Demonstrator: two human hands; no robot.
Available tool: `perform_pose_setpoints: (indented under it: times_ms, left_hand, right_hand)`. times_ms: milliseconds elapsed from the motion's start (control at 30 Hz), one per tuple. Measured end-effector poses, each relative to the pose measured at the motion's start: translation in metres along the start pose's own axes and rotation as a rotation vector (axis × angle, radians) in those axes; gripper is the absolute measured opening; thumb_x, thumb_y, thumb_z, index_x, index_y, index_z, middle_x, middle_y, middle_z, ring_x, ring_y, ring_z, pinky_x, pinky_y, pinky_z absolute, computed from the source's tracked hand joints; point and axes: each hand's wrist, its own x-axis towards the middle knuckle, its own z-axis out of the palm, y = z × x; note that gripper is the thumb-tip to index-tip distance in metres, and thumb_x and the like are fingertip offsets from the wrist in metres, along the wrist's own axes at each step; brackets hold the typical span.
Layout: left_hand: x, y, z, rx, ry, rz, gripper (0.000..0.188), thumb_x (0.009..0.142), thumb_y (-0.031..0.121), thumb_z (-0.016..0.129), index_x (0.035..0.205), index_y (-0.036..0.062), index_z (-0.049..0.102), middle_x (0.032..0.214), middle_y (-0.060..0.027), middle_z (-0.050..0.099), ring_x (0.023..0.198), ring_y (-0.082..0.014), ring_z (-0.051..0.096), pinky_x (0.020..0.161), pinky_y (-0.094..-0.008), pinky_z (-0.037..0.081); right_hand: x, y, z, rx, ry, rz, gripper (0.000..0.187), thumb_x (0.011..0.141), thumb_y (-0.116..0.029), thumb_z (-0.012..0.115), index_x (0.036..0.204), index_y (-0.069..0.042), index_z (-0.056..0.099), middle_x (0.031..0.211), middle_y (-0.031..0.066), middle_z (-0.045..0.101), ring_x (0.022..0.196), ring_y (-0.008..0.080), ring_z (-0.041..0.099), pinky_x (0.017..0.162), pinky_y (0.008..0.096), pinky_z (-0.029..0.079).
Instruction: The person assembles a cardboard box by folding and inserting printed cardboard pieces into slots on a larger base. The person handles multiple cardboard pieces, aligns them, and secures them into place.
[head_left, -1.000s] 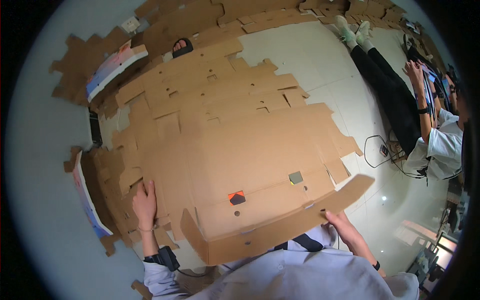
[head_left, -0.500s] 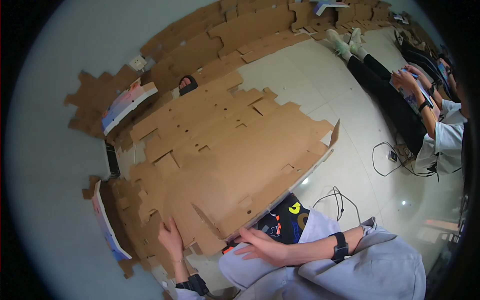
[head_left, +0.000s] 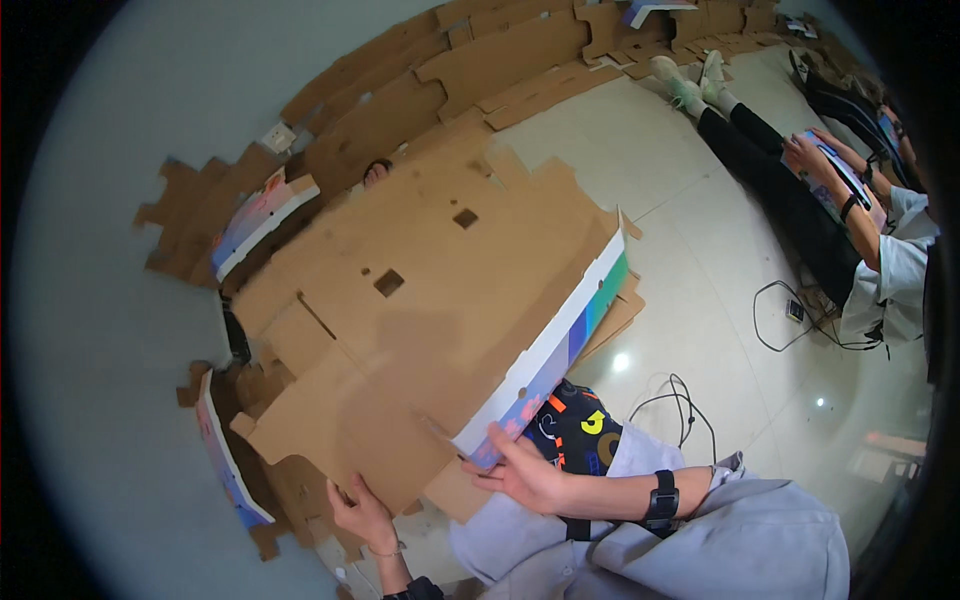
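Observation:
A large cut-out cardboard sheet point(head_left: 400, 340) spreads before me over other cardboard. It has two square holes and a slit. Along its right side stands a flap point(head_left: 545, 365), white inside and printed blue, green and pink outside. At the sheet's near left edge, my left hand point(head_left: 365, 515) grips it, thumb on one side and fingers partly hidden. My right hand point(head_left: 525, 480) pinches the near corner of the printed flap. More cardboard point(head_left: 460, 490) shows under the sheet, between my hands.
Cardboard pieces point(head_left: 500, 60) line the wall, two with printed edges point(head_left: 265, 220) point(head_left: 232, 460). A person's foot point(head_left: 376, 173) shows beyond the sheet. To the right, another person sits with legs point(head_left: 770, 200) stretched out, holding a printed piece point(head_left: 840, 165). Cables point(head_left: 685, 400) lie on the tiled floor.
A sheet with square holes and a printed flap now covers the plainer cardboard seen before. My right hand has moved onto its flap; my left hand has shifted slightly right and nearer me.

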Motion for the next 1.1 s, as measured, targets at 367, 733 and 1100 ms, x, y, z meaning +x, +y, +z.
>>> perform_pose_setpoints:
  times_ms: [367, 733, 1100]
  left_hand:
    - [-0.016, 0.038, -0.004, -0.077, 0.076, 0.31, 0.038, 0.092, 0.016, 0.06, 0.12, -0.0084, 0.051, 0.108, -0.0175, 0.062, 0.091, -0.0219, 0.06, 0.08, -0.0309, 0.048]
    - [0.021, 0.116, 0.006, -0.271, 0.126, 0.673, 0.036, 0.094, 0.008, 0.055, 0.122, -0.0128, 0.047, 0.112, -0.0204, 0.06, 0.094, -0.0237, 0.06, 0.081, -0.0322, 0.05]
    - [0.088, 0.332, 0.211, -0.601, -0.233, 0.606, 0.039, 0.085, 0.033, 0.057, 0.105, -0.0004, 0.053, 0.078, -0.0188, 0.065, 0.076, -0.0391, 0.061, 0.078, -0.0501, 0.041]
  right_hand:
    - [0.018, -0.024, -0.021, 0.551, -0.083, -0.137, 0.038, 0.091, -0.044, 0.055, 0.102, -0.008, 0.056, 0.085, 0.0035, 0.063, 0.067, 0.0114, 0.056, 0.057, 0.0208, 0.05]
    - [-0.016, -0.077, -0.017, 0.446, -0.513, -0.281, 0.031, 0.091, -0.036, 0.057, 0.109, -0.012, 0.055, 0.1, 0.0027, 0.055, 0.066, 0.0133, 0.047, 0.056, 0.0237, 0.044]
    - [-0.134, -0.314, -0.07, -0.17, -0.69, -1.237, 0.05, 0.094, -0.034, 0.048, 0.135, -0.007, 0.038, 0.142, 0.022, 0.037, 0.102, 0.03, 0.056, 0.092, 0.04, 0.045]
